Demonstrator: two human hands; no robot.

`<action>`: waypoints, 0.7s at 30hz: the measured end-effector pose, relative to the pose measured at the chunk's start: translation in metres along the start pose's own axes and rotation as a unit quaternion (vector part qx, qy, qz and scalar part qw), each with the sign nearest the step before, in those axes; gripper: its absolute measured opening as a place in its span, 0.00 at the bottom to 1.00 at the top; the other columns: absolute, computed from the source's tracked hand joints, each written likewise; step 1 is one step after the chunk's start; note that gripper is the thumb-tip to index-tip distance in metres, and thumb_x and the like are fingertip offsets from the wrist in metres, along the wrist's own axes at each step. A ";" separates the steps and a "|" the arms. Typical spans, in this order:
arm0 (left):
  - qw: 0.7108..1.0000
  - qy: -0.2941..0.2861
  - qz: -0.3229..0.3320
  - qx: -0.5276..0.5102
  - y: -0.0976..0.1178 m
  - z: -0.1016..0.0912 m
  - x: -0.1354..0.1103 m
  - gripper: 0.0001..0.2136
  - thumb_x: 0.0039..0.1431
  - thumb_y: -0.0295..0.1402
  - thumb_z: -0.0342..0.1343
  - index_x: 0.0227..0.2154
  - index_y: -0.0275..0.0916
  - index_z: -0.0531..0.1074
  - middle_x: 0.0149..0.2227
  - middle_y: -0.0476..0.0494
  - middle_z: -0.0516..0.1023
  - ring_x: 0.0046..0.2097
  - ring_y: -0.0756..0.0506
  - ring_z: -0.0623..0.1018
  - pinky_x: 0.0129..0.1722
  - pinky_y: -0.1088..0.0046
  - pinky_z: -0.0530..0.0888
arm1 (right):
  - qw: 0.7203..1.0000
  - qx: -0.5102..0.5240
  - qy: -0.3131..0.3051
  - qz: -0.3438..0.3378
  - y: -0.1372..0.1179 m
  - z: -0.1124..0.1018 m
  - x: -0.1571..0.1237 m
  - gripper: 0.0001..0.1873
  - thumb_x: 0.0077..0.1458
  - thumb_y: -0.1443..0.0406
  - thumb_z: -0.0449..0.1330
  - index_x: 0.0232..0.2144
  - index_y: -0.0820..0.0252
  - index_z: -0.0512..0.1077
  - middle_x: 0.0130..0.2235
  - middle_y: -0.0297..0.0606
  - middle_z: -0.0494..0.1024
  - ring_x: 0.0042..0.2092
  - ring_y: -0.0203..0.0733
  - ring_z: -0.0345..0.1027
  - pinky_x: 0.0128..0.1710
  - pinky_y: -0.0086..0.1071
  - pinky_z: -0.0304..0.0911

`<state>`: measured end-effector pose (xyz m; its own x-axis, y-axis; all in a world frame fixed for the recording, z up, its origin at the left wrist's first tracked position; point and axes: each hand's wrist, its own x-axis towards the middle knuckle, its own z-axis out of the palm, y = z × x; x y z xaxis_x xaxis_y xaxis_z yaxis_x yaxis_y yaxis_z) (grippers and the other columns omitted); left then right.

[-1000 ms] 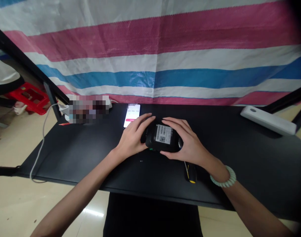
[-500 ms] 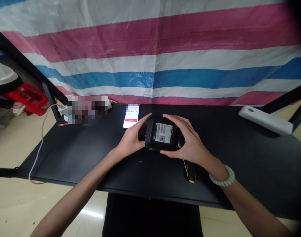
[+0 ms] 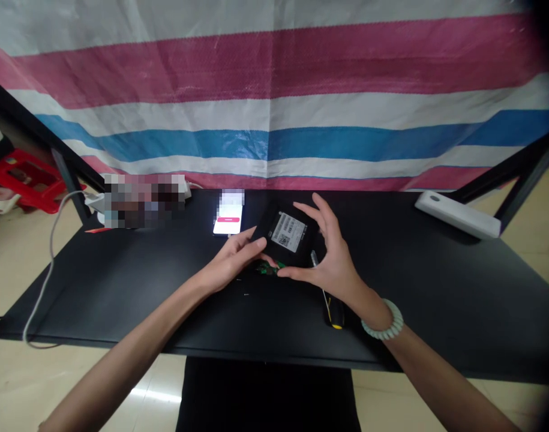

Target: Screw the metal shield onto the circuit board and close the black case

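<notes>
A small black box-shaped device [image 3: 287, 236] with a white barcode label on its upturned face is tilted up off the black table [image 3: 436, 288]. My right hand [image 3: 328, 258] grips its right side, thumb below and fingers curled over the top. My left hand [image 3: 231, 258] holds its lower left edge with fingers and thumb. A green circuit board [image 3: 269, 268] shows under the lifted case, between my two thumbs. A screwdriver [image 3: 329, 300] with a black and yellow handle lies on the table just under my right wrist.
A lit phone [image 3: 229, 217] lies behind the device. A blurred-out patch [image 3: 143, 199] and a white cable [image 3: 44, 252] are at the back left, a white bar-shaped object [image 3: 456, 215] at the back right. A striped tarp [image 3: 274, 96] hangs behind the table. A red stool [image 3: 20, 180] stands far left.
The black case has been tipped up from flat on the table, exposing a green board beneath. My left hand slid from the top to the lower edge. The camera shifted slightly.
</notes>
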<state>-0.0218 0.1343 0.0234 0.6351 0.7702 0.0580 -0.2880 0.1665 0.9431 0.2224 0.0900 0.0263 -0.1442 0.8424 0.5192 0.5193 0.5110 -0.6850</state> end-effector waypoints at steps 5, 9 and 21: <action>0.994 0.095 -0.002 -0.050 -0.006 0.005 0.008 0.20 0.67 0.49 0.69 0.32 0.35 0.77 0.24 0.45 0.80 0.23 0.48 0.79 0.27 0.74 0.79 | 0.978 0.200 0.005 0.057 0.000 -0.006 0.001 0.32 0.75 0.49 0.54 0.75 0.43 0.58 0.73 0.44 0.72 0.68 0.55 0.73 0.61 0.54 0.77; 0.991 0.114 -0.021 -0.073 0.000 0.001 0.009 0.21 0.62 0.49 0.72 0.30 0.35 0.76 0.22 0.49 0.77 0.17 0.53 0.71 0.16 0.78 0.71 | 0.953 0.288 0.016 0.090 -0.002 -0.010 0.004 0.26 0.74 0.53 0.52 0.69 0.48 0.68 0.66 0.44 0.79 0.52 0.49 0.79 0.36 0.40 0.81; 0.987 0.118 -0.070 -0.080 0.006 -0.003 0.008 0.18 0.63 0.45 0.70 0.30 0.35 0.75 0.21 0.49 0.76 0.15 0.53 0.71 0.13 0.79 0.68 | 0.969 0.223 0.043 0.092 -0.004 -0.013 0.002 0.17 0.68 0.55 0.65 0.57 0.45 0.80 0.58 0.40 0.85 0.45 0.47 0.79 0.43 0.44 0.79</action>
<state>-0.0205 0.1437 0.0281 0.4977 0.8514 -0.1653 -0.3313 0.3628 0.8710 0.2308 0.0872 0.0367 -0.0031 0.9184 0.3956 0.1101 0.3935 -0.9127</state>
